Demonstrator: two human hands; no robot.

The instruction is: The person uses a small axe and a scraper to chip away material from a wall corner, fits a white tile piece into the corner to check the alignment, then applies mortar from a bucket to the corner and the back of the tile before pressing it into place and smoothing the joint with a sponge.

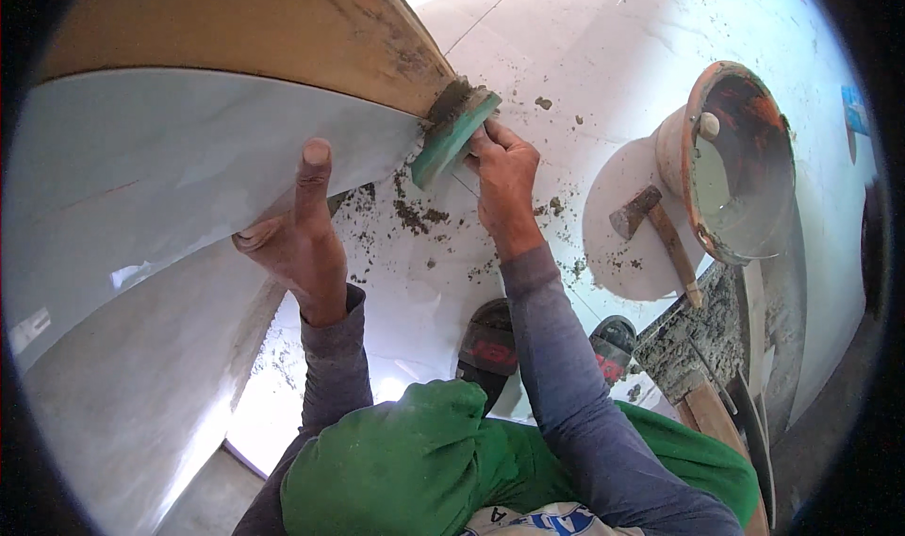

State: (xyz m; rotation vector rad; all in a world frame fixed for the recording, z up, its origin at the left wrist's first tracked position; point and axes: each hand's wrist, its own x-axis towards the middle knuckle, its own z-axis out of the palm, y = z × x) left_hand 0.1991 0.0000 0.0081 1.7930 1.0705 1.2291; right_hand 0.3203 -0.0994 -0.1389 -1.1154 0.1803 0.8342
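Observation:
My right hand (509,178) pinches a flat green scraper (452,142) against the right end of a pale grey tile slab (189,126). Wet grey mortar (449,100) clings to the scraper's far edge, where the slab meets a brown board (245,27). My left hand (309,244) is at the slab's lower edge, its thumb pointing up along the face. The other fingers of that hand are bent and partly hidden by the slab.
Mortar crumbs (415,217) litter the white tiled floor (566,46). A hammer (665,234) with a wooden handle rests beside a tilted, orange-rimmed bucket (693,159). Rough mortar (698,324) and wooden planks (712,413) lie at right, near my sandaled feet (490,343).

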